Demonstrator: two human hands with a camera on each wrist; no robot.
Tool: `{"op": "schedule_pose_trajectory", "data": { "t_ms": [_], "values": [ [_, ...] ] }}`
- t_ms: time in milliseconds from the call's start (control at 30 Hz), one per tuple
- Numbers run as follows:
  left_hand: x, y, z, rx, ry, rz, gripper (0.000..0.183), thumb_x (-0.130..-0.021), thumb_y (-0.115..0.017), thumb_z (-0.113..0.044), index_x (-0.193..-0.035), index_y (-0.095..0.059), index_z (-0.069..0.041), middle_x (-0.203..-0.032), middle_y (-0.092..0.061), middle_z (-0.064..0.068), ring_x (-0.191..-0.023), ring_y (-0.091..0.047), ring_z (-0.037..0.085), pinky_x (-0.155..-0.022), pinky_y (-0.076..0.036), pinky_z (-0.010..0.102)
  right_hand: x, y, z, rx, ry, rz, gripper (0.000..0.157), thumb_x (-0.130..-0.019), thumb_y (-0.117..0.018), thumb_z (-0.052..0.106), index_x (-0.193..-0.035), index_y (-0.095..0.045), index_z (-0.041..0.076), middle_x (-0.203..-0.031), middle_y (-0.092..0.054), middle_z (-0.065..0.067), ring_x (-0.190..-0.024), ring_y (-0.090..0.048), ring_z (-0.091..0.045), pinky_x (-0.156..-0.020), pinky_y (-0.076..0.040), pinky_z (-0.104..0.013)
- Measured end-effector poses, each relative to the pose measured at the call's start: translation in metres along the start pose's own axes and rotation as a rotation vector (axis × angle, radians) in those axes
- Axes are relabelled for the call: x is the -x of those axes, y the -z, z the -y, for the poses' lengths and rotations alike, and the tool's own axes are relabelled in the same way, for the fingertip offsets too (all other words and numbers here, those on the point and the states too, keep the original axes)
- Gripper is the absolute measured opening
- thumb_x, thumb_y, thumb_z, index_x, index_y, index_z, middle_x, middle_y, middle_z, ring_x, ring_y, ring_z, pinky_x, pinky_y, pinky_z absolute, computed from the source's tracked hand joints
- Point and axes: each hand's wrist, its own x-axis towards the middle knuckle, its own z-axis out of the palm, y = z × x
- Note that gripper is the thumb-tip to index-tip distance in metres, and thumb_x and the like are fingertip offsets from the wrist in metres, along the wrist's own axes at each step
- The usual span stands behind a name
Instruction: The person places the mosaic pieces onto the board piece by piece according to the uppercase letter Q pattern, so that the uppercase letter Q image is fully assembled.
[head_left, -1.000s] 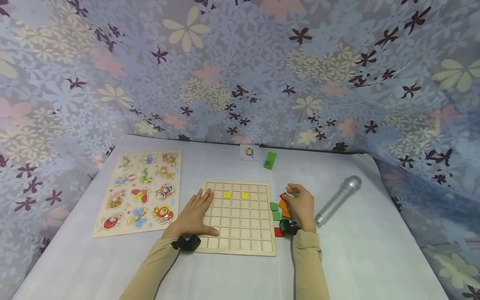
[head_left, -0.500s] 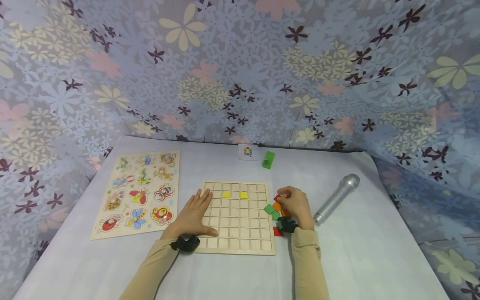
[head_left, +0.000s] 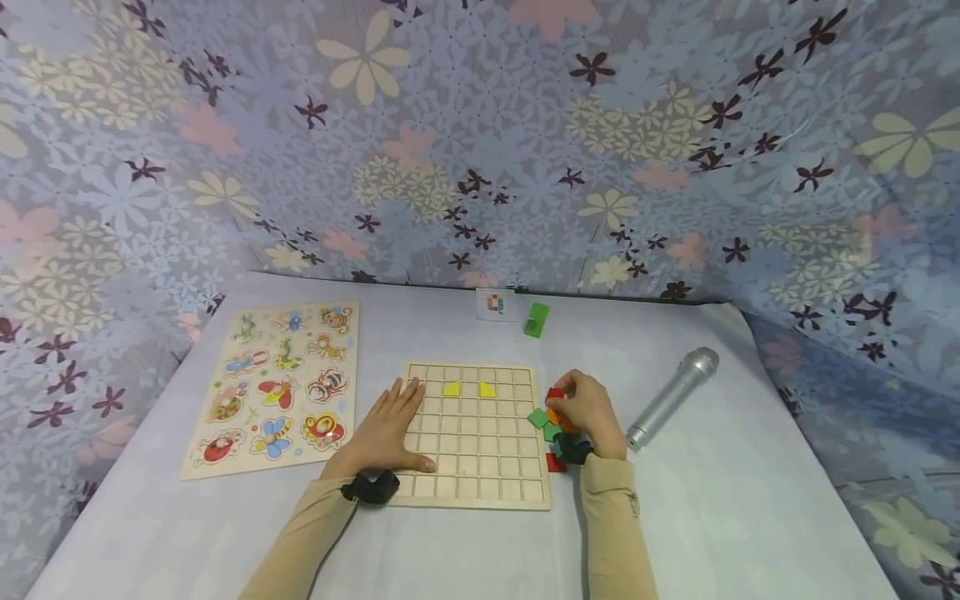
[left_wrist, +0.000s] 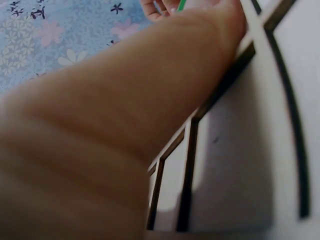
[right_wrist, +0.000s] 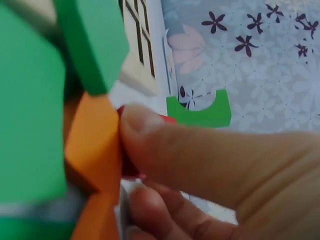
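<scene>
My left hand (head_left: 385, 429) lies flat with spread fingers on the left side of a wooden grid board (head_left: 480, 503). Two yellow pieces, one (head_left: 452, 388) to the left of the other (head_left: 488, 390), sit near the board's top. Just off the right edge, my right hand (head_left: 591, 410) pinches a red tile (head_left: 555, 393) between thumb and fingers. Below it are an orange tile (right_wrist: 95, 142) and several green ones; one green tile (head_left: 537, 418) lies askew at the board's edge. Another red tile (head_left: 556, 462) shows beside the wrist camera, which hides part of the pile.
A wooden insect puzzle (head_left: 273, 387) lies at the left. A silver microphone (head_left: 672, 398) rests right of my right hand. Toward the back are a small pattern card (head_left: 496, 305) and a green block with a curved notch (head_left: 536, 320). A floral cloth (head_left: 450, 150) hangs behind the table.
My right hand has shifted slightly left with the red tile. A green tile has turned askew and slid left against the board's edge. The left hand has stayed in place.
</scene>
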Motion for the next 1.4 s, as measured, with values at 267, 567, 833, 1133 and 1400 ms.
{"op": "schedule_pose_trajectory", "data": {
  "t_ms": [267, 567, 833, 1133, 1400],
  "values": [
    [0.000, -0.001, -0.001, 0.017, 0.001, 0.005, 0.122, -0.069, -0.078, -0.057, -0.153, -0.014, 0.004, -0.162, -0.009, 0.021, -0.150, -0.001, 0.043, -0.122, -0.007, 0.056, -0.003, -0.010, 0.003, -0.174, -0.030, -0.113, 0.016, -0.093, -0.064, 0.012, -0.106, -0.071, 0.005, -0.099, -0.072, -0.017, -0.083, -0.067, -0.025, -0.067, -0.054, -0.027],
    [-0.001, -0.001, 0.000, 0.012, -0.002, 0.000, 0.122, -0.069, -0.078, -0.056, -0.153, -0.014, 0.004, -0.162, -0.009, 0.021, -0.150, -0.002, 0.042, -0.122, -0.007, 0.056, -0.008, -0.026, 0.017, -0.400, -0.071, -0.316, 0.020, -0.090, -0.070, 0.018, -0.104, -0.074, 0.006, -0.097, -0.075, -0.016, -0.081, -0.071, -0.023, -0.062, -0.046, -0.020],
    [-0.001, 0.000, 0.001, 0.008, -0.002, 0.003, 0.123, -0.069, -0.078, -0.057, -0.153, -0.013, 0.003, -0.162, -0.009, 0.020, -0.150, -0.002, 0.042, -0.122, -0.008, 0.056, -0.008, -0.055, 0.053, -0.715, -0.046, -0.150, 0.022, -0.090, -0.067, 0.007, -0.109, -0.070, -0.002, -0.092, -0.073, -0.016, -0.063, -0.068, -0.010, -0.058, -0.057, -0.020],
    [0.000, 0.002, -0.002, 0.011, -0.006, -0.008, 0.123, -0.068, -0.078, -0.058, -0.153, -0.014, 0.003, -0.162, -0.011, 0.021, -0.150, -0.004, 0.043, -0.121, -0.011, 0.057, -0.004, -0.084, 0.072, -0.374, 0.178, -0.102, 0.012, -0.088, -0.071, 0.012, -0.097, -0.075, 0.007, -0.090, -0.073, -0.013, -0.067, -0.069, -0.018, -0.060, -0.054, -0.026],
    [0.000, 0.001, 0.000, 0.015, 0.003, -0.003, 0.122, -0.068, -0.079, -0.057, -0.153, -0.015, 0.003, -0.162, -0.011, 0.021, -0.150, -0.003, 0.043, -0.122, -0.010, 0.057, 0.000, -0.087, 0.075, -0.127, 0.288, -0.090, 0.008, -0.088, -0.071, 0.013, -0.092, -0.077, 0.009, -0.104, -0.064, -0.013, -0.084, -0.061, -0.026, -0.067, -0.049, -0.032]
  ]
}}
